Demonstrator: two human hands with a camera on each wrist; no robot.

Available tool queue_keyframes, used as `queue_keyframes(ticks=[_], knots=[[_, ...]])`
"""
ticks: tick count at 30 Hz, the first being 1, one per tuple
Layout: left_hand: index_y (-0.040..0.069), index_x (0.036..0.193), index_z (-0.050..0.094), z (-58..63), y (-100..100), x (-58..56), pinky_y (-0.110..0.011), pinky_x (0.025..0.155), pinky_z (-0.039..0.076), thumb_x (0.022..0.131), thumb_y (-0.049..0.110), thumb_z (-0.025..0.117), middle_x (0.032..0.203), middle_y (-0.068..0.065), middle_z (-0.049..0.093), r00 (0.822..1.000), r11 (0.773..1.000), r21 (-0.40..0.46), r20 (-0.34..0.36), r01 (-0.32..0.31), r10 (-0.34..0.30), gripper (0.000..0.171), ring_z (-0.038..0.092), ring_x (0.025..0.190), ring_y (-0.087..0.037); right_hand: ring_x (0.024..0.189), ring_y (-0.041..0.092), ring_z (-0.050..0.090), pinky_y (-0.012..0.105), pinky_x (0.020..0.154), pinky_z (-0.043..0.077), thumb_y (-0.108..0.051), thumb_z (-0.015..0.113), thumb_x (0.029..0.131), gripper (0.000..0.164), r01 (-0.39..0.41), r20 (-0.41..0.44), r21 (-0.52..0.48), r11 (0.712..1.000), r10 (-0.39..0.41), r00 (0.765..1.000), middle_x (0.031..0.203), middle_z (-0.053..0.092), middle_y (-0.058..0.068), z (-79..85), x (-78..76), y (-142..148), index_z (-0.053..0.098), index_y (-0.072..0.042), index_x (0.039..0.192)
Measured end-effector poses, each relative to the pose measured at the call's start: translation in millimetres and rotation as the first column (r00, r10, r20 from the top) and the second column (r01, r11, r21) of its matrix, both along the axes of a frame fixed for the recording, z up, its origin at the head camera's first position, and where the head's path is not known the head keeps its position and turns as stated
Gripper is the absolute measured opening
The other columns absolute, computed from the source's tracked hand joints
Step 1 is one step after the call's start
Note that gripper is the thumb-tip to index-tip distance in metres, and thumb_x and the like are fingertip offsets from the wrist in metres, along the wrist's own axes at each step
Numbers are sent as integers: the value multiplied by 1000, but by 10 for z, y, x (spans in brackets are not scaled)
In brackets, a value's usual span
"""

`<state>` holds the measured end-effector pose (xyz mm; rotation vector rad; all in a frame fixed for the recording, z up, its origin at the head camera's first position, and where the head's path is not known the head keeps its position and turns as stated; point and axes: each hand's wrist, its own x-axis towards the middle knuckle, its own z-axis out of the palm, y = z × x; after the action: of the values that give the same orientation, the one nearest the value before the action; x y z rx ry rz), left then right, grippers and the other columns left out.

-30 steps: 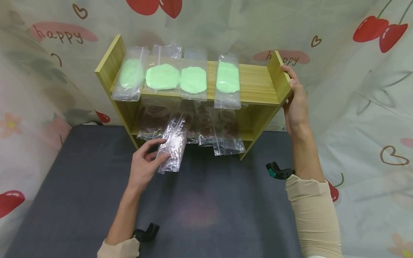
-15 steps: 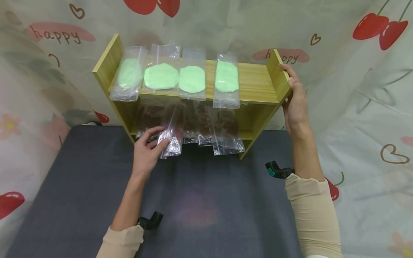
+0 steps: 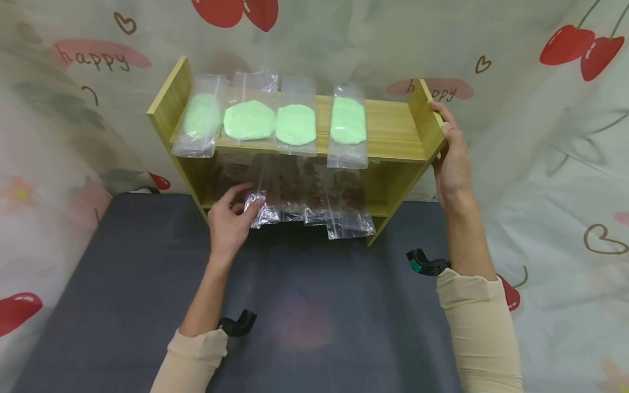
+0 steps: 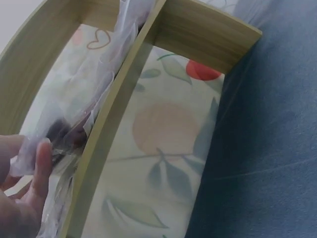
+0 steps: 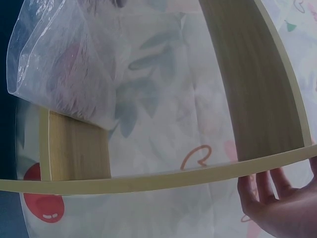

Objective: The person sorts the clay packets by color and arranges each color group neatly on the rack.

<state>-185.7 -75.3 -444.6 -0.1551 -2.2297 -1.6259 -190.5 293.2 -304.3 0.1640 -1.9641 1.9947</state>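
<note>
My left hand (image 3: 229, 221) pinches the near end of a clear zip bag (image 3: 266, 210) between thumb and fingers, at the middle shelf of a wooden rack (image 3: 393, 143). Dark contents show inside that bag in the left wrist view, where the left hand (image 4: 29, 188) is partly cut off by the frame. Around it on the same shelf lie several clear bags (image 3: 350, 204) with dark reddish-brown contents, their ends jutting past the edge. At the rack's upper right side panel, my right hand (image 3: 453, 158) grips the board's edge. The right wrist view shows that hand's fingers (image 5: 265, 186) against the panel.
Several clear zip bags with flat pale-green slabs (image 3: 249, 120) line the top shelf, ends over its front edge. A dark grey cloth-covered table (image 3: 314, 305) lies in front of the rack. Patterned fabric (image 3: 334, 43) hangs behind and at both sides.
My left hand has moved forward and slightly right, pushing the pinched bag deeper onto the middle shelf. My right hand keeps its grip on the side panel.
</note>
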Motion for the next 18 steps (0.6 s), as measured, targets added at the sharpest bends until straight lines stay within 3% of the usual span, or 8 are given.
queue_keyframes(ticks=[2,5,7,10,12,18], knots=[[17,119,72,22,32,-23,-22,43,34,87,24,79,76,-10,71,999,998,-48,1,-36,36,34,62,52,-13,105,23,42,41,88,32,-27,27,101,48,0,2,-5,1000,0,1000,127,42,8,3,10,14,52,-26,141],[16,118,73,41,55,-56,-22,47,40,86,24,79,97,-9,74,996,991,-98,5,-92,93,33,69,63,-18,105,23,42,41,89,32,-28,27,101,48,-12,10,-2,1000,12,1000,129,41,8,6,8,15,52,-26,142],[15,119,72,55,66,-76,-24,48,41,87,24,78,93,-9,74,993,984,-137,1,-115,116,34,67,60,-20,106,23,41,41,89,32,-28,26,101,48,-16,15,7,1000,16,1000,130,41,8,4,6,12,51,-27,143],[14,121,72,73,90,-104,-31,47,37,87,25,77,72,-9,67,992,970,-208,-9,-127,128,36,54,50,-22,106,23,41,40,88,33,-28,26,101,48,-11,17,18,1000,11,1000,130,40,7,-2,5,12,51,-27,143],[13,122,71,86,108,-122,-35,50,35,87,25,77,68,-8,63,991,956,-258,-31,-136,133,37,48,50,-23,106,23,42,40,88,33,-28,26,101,48,-6,15,20,1000,6,1000,130,41,7,-5,7,16,51,-27,143],[9,118,73,112,145,-148,-45,65,45,85,25,80,98,-14,67,985,923,-344,-82,-170,151,38,58,74,-29,107,23,41,39,87,34,-29,27,100,48,4,10,29,1000,-5,1000,130,41,7,-5,13,33,51,-28,143]])
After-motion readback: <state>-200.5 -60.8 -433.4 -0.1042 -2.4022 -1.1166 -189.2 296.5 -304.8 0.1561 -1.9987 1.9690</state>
